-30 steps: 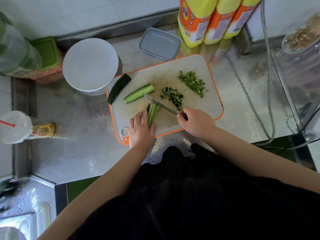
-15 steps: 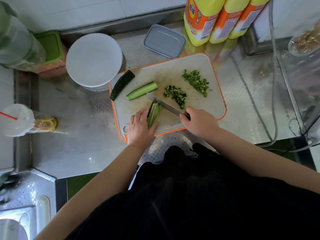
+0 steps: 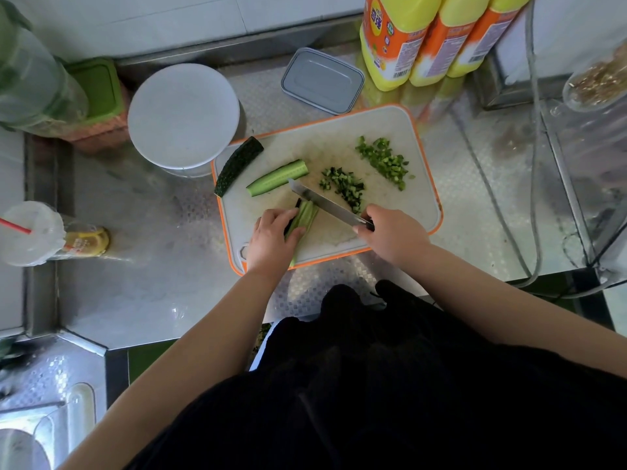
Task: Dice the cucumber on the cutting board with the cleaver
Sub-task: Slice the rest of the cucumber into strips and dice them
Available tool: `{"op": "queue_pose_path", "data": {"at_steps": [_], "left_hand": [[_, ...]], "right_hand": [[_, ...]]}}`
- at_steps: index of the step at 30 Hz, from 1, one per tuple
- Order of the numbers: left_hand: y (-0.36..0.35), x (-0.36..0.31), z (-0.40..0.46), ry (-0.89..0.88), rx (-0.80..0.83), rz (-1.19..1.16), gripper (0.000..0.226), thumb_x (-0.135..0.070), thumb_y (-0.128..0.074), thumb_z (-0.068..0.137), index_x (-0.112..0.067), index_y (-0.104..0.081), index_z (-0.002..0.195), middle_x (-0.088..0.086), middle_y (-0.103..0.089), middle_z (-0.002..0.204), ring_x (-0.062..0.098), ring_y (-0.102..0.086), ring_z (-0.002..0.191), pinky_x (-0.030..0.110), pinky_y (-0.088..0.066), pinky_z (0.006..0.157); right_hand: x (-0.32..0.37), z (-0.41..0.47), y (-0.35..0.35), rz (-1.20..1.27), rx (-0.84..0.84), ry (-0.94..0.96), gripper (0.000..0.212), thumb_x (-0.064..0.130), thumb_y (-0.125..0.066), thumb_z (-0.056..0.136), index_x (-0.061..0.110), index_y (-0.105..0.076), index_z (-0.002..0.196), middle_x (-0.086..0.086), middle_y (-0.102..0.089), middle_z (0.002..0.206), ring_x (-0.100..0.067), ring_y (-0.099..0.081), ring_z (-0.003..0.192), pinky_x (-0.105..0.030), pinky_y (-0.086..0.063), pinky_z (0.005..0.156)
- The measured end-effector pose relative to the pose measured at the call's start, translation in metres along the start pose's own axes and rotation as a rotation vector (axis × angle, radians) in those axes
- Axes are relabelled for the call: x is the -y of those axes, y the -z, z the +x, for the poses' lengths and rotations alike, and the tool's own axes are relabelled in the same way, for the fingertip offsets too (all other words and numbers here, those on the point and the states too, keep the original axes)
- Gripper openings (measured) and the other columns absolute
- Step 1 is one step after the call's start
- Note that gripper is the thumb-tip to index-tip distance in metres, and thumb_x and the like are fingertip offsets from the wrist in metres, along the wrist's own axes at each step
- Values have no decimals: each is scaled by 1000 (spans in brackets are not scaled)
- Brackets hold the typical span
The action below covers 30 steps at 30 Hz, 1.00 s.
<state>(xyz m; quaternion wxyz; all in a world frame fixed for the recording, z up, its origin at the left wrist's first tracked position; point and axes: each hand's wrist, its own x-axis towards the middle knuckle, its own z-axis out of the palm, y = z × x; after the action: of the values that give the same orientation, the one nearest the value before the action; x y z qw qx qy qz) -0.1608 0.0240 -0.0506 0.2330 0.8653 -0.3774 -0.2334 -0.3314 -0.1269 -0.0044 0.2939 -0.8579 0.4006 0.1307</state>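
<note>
A white cutting board (image 3: 417, 201) with an orange rim lies on the steel counter. My left hand (image 3: 271, 240) holds a bundle of cucumber strips (image 3: 305, 217) down near the board's front edge. My right hand (image 3: 390, 234) grips the cleaver (image 3: 322, 203) by its handle, and the blade lies across the far end of the strips. A cucumber piece cut side up (image 3: 278, 178) and a dark-skinned piece (image 3: 237, 164) lie at the board's left. Two heaps of diced cucumber sit further right, one dark (image 3: 344, 188) and one lighter green (image 3: 385, 161).
A white round lidded tub (image 3: 183, 117) stands just left of the board, a grey rectangular box (image 3: 322, 81) behind it. Yellow bottles (image 3: 427, 39) line the back right. A lidded drink cup with a straw (image 3: 30, 234) lies at the far left. A hose (image 3: 485, 184) runs along the right.
The cleaver has stayed across the far end of the strips, its blade edging slightly toward my left hand. My left hand keeps its hold on the bundle. The camera view has shifted a little.
</note>
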Motion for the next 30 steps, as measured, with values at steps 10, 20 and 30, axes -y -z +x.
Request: {"op": "queue_pose_path", "data": {"at_steps": [10,20,30], "left_hand": [[-15,-17,4,-92,-143,25,28,-20,-69,85,-6,-60,108,9,-53,113,25,-47,107,32,-42,85],[-20,-14,10,-186,-186,54,11,-8,-68,84,-1,-64,93,12,-58,100,29,-54,94,28,-39,78],[-21,-9,11,-210,-191,25,13,-10,-68,84,-2,-65,94,12,-59,101,30,-55,94,31,-42,76]], "right_hand": [[20,-2,6,-94,-39,47,29,31,-41,99,15,-43,75,3,-43,59,-18,-43,54,-27,-28,45],[28,3,8,-154,-13,73,32,33,-37,101,14,-42,75,0,-43,61,-22,-45,58,-26,-25,45],[28,9,-4,-168,65,7,24,31,-39,101,16,-43,83,0,-44,67,-26,-52,69,-31,-37,56]]}}
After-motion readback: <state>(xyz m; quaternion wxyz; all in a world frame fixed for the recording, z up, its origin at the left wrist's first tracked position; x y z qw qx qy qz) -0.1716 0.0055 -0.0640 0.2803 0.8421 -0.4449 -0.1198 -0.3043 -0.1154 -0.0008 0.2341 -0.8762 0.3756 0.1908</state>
